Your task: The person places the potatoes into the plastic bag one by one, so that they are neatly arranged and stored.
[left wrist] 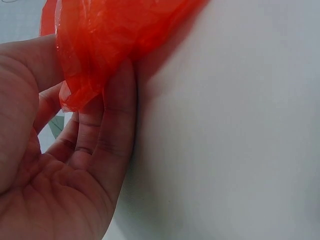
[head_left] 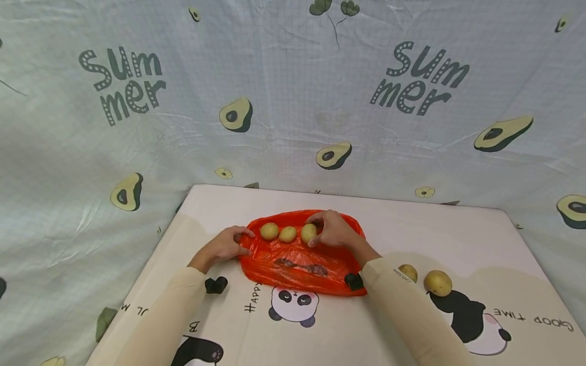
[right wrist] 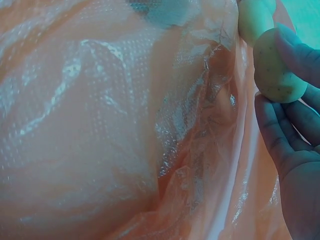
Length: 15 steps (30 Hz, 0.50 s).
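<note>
A red plastic bag (head_left: 297,259) lies spread on the table, its mouth pulled wide. At its left edge my left hand (head_left: 224,245) pinches the thin film (left wrist: 95,50) between thumb and fingers. My right hand (head_left: 338,231) grips a yellow potato (head_left: 309,233) over the bag's right part; the right wrist view shows thumb and fingertips around the potato (right wrist: 275,67). Two more potatoes sit in a row to its left on the red film, a middle potato (head_left: 288,234) and a left potato (head_left: 269,231).
Two potatoes lie on the table right of the bag: one potato (head_left: 438,282) in full view, another potato (head_left: 407,273) partly behind my right sleeve (head_left: 403,300). The pale table (head_left: 412,229) bears printed pandas and lettering. A patterned cloth (head_left: 293,101) hangs behind it.
</note>
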Each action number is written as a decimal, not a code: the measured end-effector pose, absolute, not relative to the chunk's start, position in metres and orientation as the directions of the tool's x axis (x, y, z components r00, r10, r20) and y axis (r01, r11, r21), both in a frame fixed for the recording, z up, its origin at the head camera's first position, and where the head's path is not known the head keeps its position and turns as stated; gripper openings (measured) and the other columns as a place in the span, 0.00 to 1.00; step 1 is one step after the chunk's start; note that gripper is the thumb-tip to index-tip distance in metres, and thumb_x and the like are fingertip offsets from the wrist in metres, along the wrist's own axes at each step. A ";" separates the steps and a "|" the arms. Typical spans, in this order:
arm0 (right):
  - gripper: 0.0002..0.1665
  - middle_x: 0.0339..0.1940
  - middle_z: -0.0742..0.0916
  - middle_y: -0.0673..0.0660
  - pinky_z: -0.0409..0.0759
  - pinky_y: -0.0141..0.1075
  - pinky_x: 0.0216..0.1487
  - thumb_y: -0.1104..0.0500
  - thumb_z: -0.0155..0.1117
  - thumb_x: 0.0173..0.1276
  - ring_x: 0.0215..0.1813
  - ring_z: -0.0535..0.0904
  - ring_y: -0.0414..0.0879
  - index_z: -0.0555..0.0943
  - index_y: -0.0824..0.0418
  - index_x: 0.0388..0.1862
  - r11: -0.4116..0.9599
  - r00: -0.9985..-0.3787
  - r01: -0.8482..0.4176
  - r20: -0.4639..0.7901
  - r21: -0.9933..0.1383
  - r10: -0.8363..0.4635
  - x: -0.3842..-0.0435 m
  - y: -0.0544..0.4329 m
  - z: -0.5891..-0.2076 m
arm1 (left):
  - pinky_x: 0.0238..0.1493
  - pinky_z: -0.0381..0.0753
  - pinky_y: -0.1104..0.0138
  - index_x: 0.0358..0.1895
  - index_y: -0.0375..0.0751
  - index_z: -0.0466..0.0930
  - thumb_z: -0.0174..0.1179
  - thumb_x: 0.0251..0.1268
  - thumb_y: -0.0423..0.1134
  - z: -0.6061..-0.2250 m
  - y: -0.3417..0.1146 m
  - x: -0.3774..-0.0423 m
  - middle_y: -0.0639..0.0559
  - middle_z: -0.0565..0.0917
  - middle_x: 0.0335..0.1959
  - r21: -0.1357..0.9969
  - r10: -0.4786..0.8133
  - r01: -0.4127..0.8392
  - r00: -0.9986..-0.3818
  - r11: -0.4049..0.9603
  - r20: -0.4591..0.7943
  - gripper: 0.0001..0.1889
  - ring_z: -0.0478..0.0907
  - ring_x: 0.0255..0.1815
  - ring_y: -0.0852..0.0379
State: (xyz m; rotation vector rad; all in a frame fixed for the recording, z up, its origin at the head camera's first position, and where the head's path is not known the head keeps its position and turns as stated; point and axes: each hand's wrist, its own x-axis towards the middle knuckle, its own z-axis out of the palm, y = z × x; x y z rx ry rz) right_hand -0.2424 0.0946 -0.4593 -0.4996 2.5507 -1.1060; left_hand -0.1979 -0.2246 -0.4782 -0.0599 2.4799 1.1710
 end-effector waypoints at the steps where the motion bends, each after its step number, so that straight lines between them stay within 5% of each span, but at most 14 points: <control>1: 0.33 0.57 0.88 0.55 0.85 0.47 0.64 0.62 0.83 0.55 0.55 0.81 0.51 0.85 0.59 0.62 0.639 -0.889 -0.190 -0.145 -0.745 -0.434 -0.243 0.095 -0.460 | 0.50 0.88 0.61 0.58 0.41 0.82 0.69 0.60 0.31 -0.478 -0.224 -0.198 0.37 0.76 0.62 0.734 0.127 -0.203 -0.921 0.649 -0.367 0.21 0.76 0.55 0.43; 15: 0.32 0.56 0.88 0.55 0.85 0.47 0.64 0.63 0.83 0.55 0.55 0.81 0.51 0.85 0.59 0.61 0.615 -0.887 -0.188 -0.137 -0.766 -0.441 -0.248 0.096 -0.467 | 0.51 0.90 0.58 0.59 0.40 0.81 0.69 0.60 0.30 -0.476 -0.221 -0.198 0.36 0.76 0.63 0.740 0.119 -0.223 -0.918 0.635 -0.378 0.22 0.78 0.54 0.43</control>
